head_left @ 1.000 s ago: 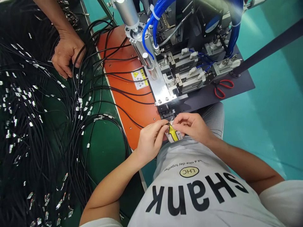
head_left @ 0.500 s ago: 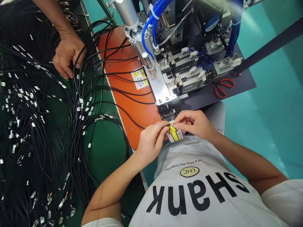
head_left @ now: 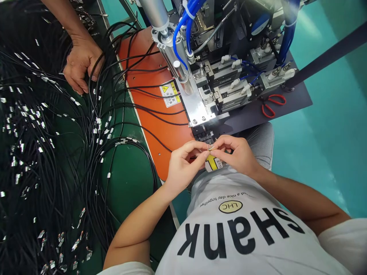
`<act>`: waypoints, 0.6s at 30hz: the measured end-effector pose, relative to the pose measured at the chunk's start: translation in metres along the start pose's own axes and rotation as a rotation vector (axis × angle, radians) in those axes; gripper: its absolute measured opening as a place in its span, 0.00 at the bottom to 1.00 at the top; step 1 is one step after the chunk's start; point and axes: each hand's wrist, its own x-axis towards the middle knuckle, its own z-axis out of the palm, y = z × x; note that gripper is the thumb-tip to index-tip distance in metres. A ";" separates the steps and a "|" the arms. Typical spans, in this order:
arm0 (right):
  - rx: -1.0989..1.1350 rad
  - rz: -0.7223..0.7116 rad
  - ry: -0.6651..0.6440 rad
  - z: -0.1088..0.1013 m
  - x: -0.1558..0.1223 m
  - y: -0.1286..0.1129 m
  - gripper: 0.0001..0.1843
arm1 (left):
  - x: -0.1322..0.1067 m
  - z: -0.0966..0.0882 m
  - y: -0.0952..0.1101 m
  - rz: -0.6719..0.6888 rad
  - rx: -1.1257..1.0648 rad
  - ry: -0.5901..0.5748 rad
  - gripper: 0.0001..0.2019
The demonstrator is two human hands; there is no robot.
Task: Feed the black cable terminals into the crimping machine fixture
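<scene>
My left hand [head_left: 182, 165] is closed in a pinch, thumb against forefinger, on the thin wires [head_left: 211, 148] at the end of a black cable. From the other side my right hand [head_left: 240, 156] pinches the same fine wires, its fingertips almost touching the left ones. The cable [head_left: 155, 137] runs in from the left over the orange plate [head_left: 149, 118] and goes out of sight behind my left hand. Just below the fingertips is a white label with a yellow arrow [head_left: 212, 163], partly covered by my left thumb.
A machine with a metal cylinder [head_left: 156, 13] and blue air hoses [head_left: 190, 17] stands ahead. Red-handled scissors [head_left: 268, 110] lie on its dark base. Many black cables [head_left: 94, 168] with silvery ends cover the green table [head_left: 129, 175]. Another person's hand [head_left: 83, 65] rests on them.
My left thumb and forefinger have shifted right, closer to my right fingertips, and now hide more of the arrow label. My right hand stays nearly in place. The view has shifted slightly.
</scene>
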 end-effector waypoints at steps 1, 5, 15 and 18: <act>-0.008 -0.002 0.005 0.000 0.000 0.000 0.07 | 0.001 0.000 0.001 -0.015 -0.020 0.003 0.09; -0.021 0.005 0.010 -0.004 -0.001 -0.002 0.06 | 0.004 0.000 0.000 -0.089 -0.076 0.012 0.10; 0.027 0.092 -0.039 -0.015 0.003 -0.008 0.09 | 0.006 -0.003 -0.001 -0.129 -0.096 -0.003 0.11; 0.009 0.059 -0.039 -0.014 0.005 -0.010 0.07 | 0.005 -0.003 -0.003 -0.133 -0.085 -0.013 0.11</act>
